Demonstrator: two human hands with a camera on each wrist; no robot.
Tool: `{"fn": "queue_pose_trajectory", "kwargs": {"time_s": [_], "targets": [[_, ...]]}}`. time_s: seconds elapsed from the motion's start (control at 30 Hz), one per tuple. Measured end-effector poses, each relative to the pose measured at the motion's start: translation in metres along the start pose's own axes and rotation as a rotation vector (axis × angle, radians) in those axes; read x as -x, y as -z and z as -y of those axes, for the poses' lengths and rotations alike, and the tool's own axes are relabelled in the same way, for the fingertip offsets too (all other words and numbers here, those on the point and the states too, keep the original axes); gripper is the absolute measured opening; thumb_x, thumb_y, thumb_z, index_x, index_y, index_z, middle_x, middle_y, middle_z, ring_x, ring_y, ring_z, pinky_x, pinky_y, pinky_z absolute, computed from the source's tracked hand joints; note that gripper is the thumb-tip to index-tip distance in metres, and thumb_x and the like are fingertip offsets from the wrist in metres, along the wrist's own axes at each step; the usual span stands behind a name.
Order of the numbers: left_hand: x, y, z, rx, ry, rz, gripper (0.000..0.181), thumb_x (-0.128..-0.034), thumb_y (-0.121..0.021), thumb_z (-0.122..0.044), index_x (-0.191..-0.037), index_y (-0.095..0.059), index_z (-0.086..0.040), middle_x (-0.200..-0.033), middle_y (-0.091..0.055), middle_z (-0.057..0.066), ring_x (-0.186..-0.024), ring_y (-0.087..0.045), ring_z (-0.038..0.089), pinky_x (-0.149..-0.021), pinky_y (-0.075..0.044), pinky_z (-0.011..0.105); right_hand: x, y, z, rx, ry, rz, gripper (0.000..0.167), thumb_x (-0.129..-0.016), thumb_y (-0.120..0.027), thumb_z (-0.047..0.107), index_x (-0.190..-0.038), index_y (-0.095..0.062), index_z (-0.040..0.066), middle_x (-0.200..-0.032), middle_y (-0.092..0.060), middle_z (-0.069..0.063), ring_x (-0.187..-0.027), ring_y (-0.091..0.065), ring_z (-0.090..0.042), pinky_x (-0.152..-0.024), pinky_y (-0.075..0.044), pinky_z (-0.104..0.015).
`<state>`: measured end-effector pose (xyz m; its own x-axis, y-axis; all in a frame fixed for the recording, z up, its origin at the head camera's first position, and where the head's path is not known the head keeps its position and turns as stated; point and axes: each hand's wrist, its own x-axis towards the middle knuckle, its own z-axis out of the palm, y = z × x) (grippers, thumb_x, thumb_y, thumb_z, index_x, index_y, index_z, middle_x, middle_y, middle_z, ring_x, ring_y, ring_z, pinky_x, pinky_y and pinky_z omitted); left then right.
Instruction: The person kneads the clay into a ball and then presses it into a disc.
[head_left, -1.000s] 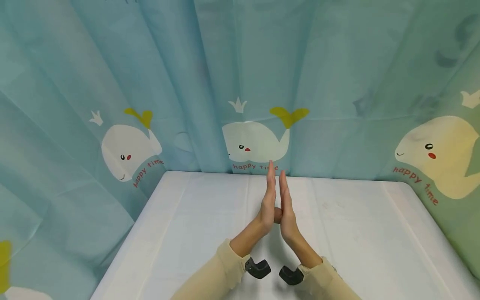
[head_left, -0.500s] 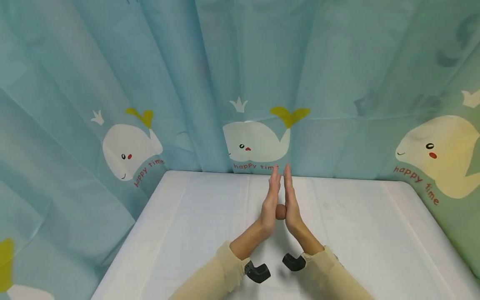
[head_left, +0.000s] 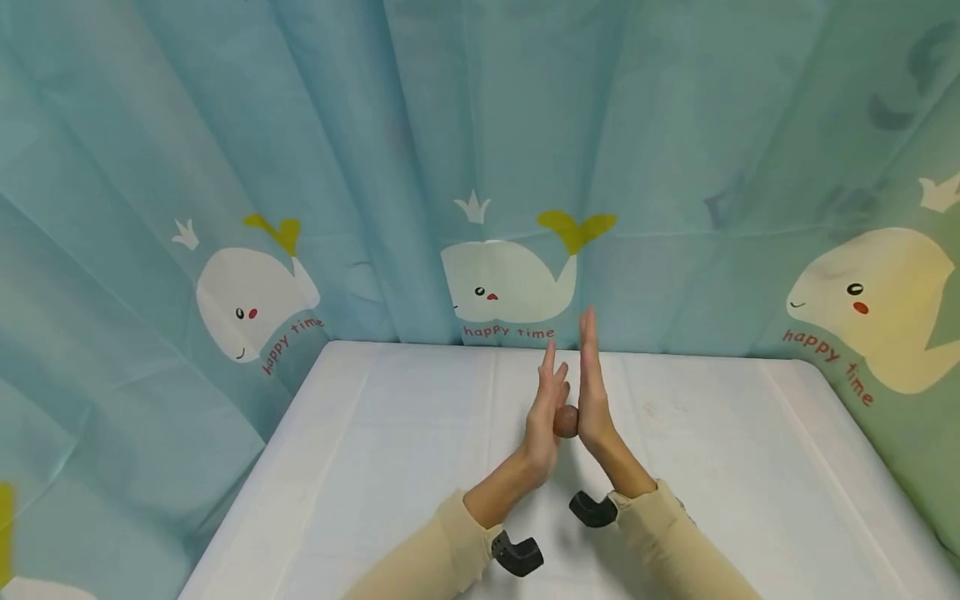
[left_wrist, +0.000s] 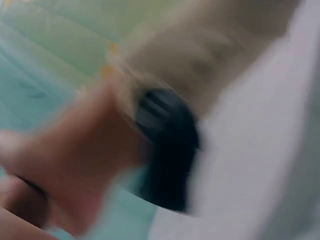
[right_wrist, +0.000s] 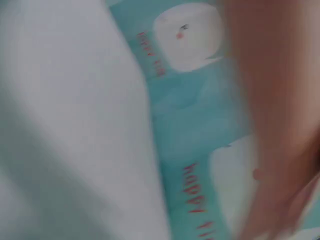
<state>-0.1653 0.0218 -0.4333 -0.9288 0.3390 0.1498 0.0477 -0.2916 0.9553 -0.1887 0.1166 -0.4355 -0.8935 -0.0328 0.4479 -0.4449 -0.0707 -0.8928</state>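
Note:
Between my two palms, in the head view, sits a small reddish-brown ball point(head_left: 566, 422) of unclear material. My left hand point(head_left: 542, 425) lies against its left side, fingers extended and slightly spread. Flat against the other side is my right hand point(head_left: 594, 408), with straight fingers that reach farther forward than the left ones. Both hands are above the white table point(head_left: 420, 425). In the blurred left wrist view, part of the ball point(left_wrist: 27, 202) shows between the palms, with the right hand point(left_wrist: 55, 165) beyond it. Only a blurred hand and wrist appear in the right wrist view.
A blue-green curtain point(head_left: 675, 167) printed with whales hangs behind the table and along both sides. Black wrist cameras stick out from the beige cuffs, one on the left point(head_left: 517, 554) and one on the right point(head_left: 592, 509).
My right hand has slid forward and a little right, while the left fingertips have dropped back. The ball has shifted slightly right between the palms, and more of it shows.

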Motion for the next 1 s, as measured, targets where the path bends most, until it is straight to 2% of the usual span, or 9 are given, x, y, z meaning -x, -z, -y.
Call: {"fn": "queue_pose_trajectory", "kwargs": {"time_s": [0.17, 0.3, 0.37, 0.43, 0.47, 0.6, 0.67, 0.73, 1.0], "targets": [[-0.012, 0.007, -0.014, -0.040, -0.076, -0.022, 0.064, -0.1084, -0.011, -0.058, -0.166, 0.002, -0.034, -0.172, -0.003, -0.001, -0.158, -0.005, 0.024, -0.125, -0.001, 0.053, 0.025, -0.011, -0.007, -0.001, -0.072, 0.067, 0.054, -0.113, -0.008, 0.033, -0.166, 0.000, 0.034, -0.171, 0.000, 0.012, -0.148, -0.023, -0.008, -0.114, -0.024, -0.042], [-0.026, 0.017, -0.003, -0.207, -0.145, -0.042, 0.060, -0.1105, -0.006, -0.049, -0.166, 0.005, -0.030, -0.172, 0.006, -0.007, -0.157, 0.003, 0.017, -0.123, 0.002, 0.057, 0.037, -0.022, 0.010, -0.039, -0.091, 0.091, 0.054, -0.112, -0.010, 0.040, -0.164, 0.004, 0.040, -0.171, -0.003, 0.010, -0.150, -0.023, -0.015, -0.114, -0.022, -0.052], [-0.026, 0.017, 0.006, -0.222, -0.140, -0.043, 0.058, -0.1109, -0.005, -0.047, -0.166, 0.005, -0.031, -0.171, 0.007, -0.010, -0.155, 0.004, 0.009, -0.123, 0.001, 0.054, 0.032, -0.021, 0.017, -0.036, -0.062, 0.076, 0.056, -0.111, -0.012, 0.042, -0.164, 0.006, 0.040, -0.172, -0.002, 0.009, -0.157, 0.002, -0.014, -0.119, 0.000, -0.061], [-0.021, 0.013, 0.014, -0.200, -0.123, -0.026, 0.058, -0.1107, -0.005, -0.048, -0.166, 0.004, -0.032, -0.171, 0.006, -0.007, -0.142, -0.036, 0.010, -0.117, -0.028, 0.046, 0.022, -0.015, 0.019, -0.007, -0.040, 0.048, 0.057, -0.111, -0.015, 0.043, -0.164, 0.006, 0.040, -0.171, -0.002, 0.011, -0.157, 0.004, -0.012, -0.120, 0.006, -0.062], [-0.017, 0.010, 0.016, -0.186, -0.118, -0.017, 0.060, -0.1104, -0.006, -0.050, -0.166, 0.004, -0.030, -0.170, -0.015, -0.001, -0.121, -0.053, 0.011, -0.104, -0.041, 0.040, 0.017, -0.012, 0.017, 0.007, -0.039, 0.034, 0.057, -0.111, -0.015, 0.043, -0.164, 0.006, 0.041, -0.171, -0.001, 0.013, -0.157, 0.004, -0.010, -0.120, 0.007, -0.060], [-0.002, -0.001, 0.014, -0.152, -0.127, 0.004, 0.061, -0.1104, -0.009, -0.051, -0.167, 0.003, -0.029, -0.170, -0.016, 0.000, -0.116, -0.054, 0.011, -0.098, -0.042, 0.035, 0.005, 0.002, -0.002, 0.021, -0.098, 0.002, 0.053, -0.112, -0.012, 0.041, -0.161, 0.007, 0.047, -0.169, 0.004, 0.019, -0.155, 0.006, -0.005, -0.123, 0.007, -0.053], [-0.002, -0.002, 0.008, -0.141, -0.152, -0.008, 0.061, -0.1110, -0.009, -0.048, -0.167, 0.002, -0.026, -0.170, -0.016, -0.002, -0.151, -0.022, 0.010, -0.121, -0.020, 0.044, 0.009, 0.003, -0.013, 0.023, -0.147, 0.016, 0.051, -0.113, -0.009, 0.040, -0.161, 0.008, 0.047, -0.169, 0.005, 0.017, -0.155, 0.007, -0.006, -0.123, 0.006, -0.054], [-0.005, 0.000, 0.001, -0.129, -0.159, -0.018, 0.059, -0.1114, -0.007, -0.044, -0.166, 0.004, -0.026, -0.172, 0.007, -0.008, -0.156, 0.008, 0.012, -0.124, 0.002, 0.050, 0.020, -0.003, -0.019, 0.027, -0.179, 0.043, 0.051, -0.113, -0.006, 0.039, -0.162, 0.008, 0.045, -0.170, 0.005, 0.013, -0.156, 0.006, -0.011, -0.122, 0.005, -0.058], [-0.020, 0.020, 0.015, -0.223, -0.125, -0.132, 0.060, -0.1113, -0.011, -0.044, -0.167, 0.000, -0.026, -0.172, 0.002, -0.004, -0.157, 0.004, 0.018, -0.123, 0.002, 0.058, 0.036, -0.025, 0.018, 0.012, -0.131, 0.108, 0.053, -0.111, -0.009, 0.043, -0.163, 0.004, 0.046, -0.171, -0.002, 0.013, -0.156, 0.005, -0.013, -0.119, 0.002, -0.066]]}}
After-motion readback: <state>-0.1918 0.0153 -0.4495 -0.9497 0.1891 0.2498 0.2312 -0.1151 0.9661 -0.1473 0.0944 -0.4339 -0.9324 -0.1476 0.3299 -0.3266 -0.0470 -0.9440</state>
